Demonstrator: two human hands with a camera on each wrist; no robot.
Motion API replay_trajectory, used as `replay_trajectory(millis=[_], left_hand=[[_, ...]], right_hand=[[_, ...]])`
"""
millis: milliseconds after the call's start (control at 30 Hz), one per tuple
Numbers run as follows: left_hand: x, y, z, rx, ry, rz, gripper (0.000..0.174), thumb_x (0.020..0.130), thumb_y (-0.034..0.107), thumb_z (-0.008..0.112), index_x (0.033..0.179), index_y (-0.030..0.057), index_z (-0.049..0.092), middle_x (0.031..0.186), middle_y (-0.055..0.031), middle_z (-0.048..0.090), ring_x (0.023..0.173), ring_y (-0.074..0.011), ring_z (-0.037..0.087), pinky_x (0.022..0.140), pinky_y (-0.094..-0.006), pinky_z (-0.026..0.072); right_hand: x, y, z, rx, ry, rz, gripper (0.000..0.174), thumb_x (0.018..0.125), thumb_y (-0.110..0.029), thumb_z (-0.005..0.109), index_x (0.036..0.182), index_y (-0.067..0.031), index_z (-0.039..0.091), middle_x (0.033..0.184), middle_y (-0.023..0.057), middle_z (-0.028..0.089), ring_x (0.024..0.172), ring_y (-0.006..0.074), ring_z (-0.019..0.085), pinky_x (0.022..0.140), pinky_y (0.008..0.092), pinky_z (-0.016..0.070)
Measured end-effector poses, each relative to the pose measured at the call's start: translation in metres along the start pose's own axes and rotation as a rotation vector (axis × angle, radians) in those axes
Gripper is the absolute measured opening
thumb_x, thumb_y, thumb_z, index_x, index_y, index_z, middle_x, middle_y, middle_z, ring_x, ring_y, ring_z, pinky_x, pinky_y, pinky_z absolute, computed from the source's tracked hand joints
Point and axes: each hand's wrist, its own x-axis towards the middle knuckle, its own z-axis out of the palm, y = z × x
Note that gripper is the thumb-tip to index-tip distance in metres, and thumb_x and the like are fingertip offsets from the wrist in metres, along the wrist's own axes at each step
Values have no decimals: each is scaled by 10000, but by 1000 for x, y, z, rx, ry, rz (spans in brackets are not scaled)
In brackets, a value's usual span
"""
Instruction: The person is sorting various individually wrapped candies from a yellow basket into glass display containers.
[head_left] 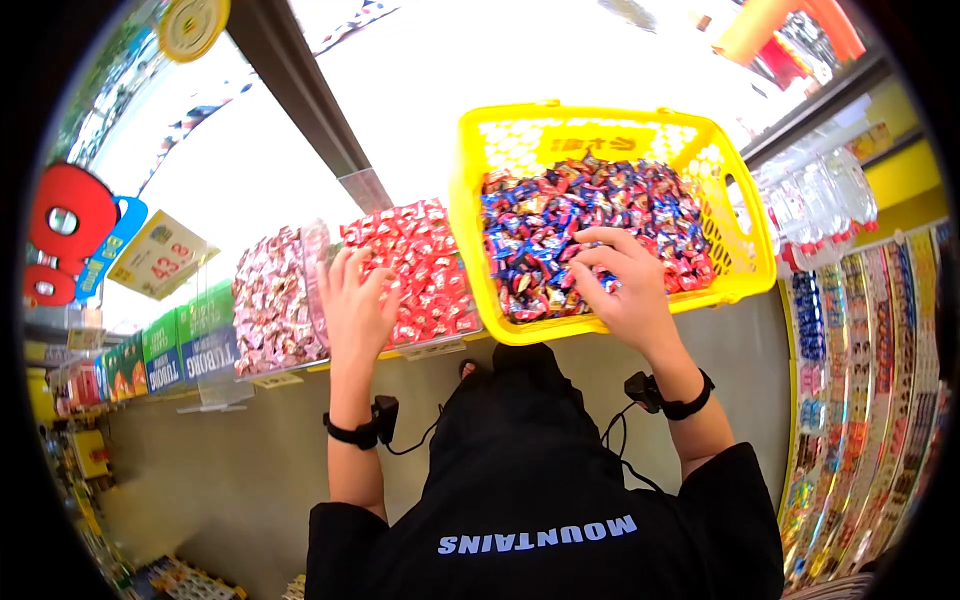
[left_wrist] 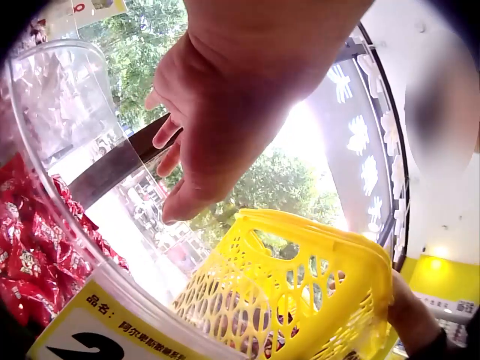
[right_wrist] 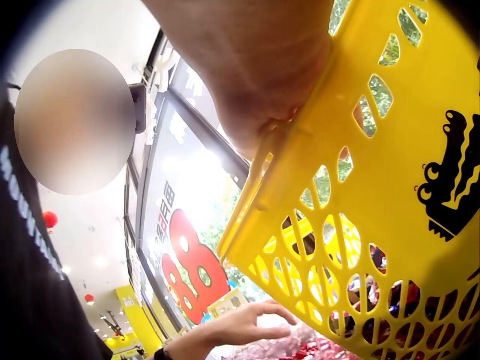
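My right hand [head_left: 628, 295] is over the yellow plastic basket [head_left: 745, 285], fingers bent and apart from the thumb, with no candy showing between them. Wrapped candies [head_left: 600, 205] in blue, red and dark wrappers fill much of the basket. On the left, my left hand [head_left: 355, 305] hovers with loosely bent fingers where the pink-wrapped candies [head_left: 275, 300] meet the red-wrapped candies [head_left: 425, 255]. It holds nothing visible; the left wrist view shows its fingers [left_wrist: 171, 157] hanging apart above the clear bin wall [left_wrist: 97, 240]. The basket's side hides the right fingertips in the right wrist view.
Green Tuborg boxes [head_left: 208, 330] stand left of the pink candies, near a price sign [head_left: 160, 255]. Clear bottles [head_left: 820, 200] stand right of the basket, above a rack of small packets [head_left: 865, 370]. A window lies behind the candy display.
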Motion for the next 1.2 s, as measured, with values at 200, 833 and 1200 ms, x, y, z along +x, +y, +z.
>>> replay_trajectory(millis=[200, 833, 1200], left_hand=[[37, 61, -59, -141, 139, 82, 205, 866, 73, 778, 1067, 112, 770, 1402, -125, 651, 1416, -387, 532, 1236, -558, 364], [221, 287, -107, -207, -77, 668, 246, 852, 102, 823, 1091, 125, 768, 1446, -112, 636, 1434, -401, 529, 1188, -548, 431], [205, 389, 126, -493, -387, 859, 443, 823, 348, 841, 1177, 90, 777, 1386, -188, 614, 1426, -408, 479, 1214, -576, 367]], right_hand=[[-4, 2, 2, 34, 32, -51, 99, 873, -108, 797, 950, -53, 768, 1152, 111, 746, 1060, 309, 711, 955, 437, 565], [-4, 141, -186, -384, 165, -155, 239, 841, -90, 812, 1074, -93, 759, 1217, 101, 706, 1125, 325, 677, 983, 452, 550], [-6, 174, -195, -242, 214, -111, 254, 835, -60, 796, 1086, -64, 766, 1276, 131, 704, 1187, 346, 666, 1024, 468, 544]])
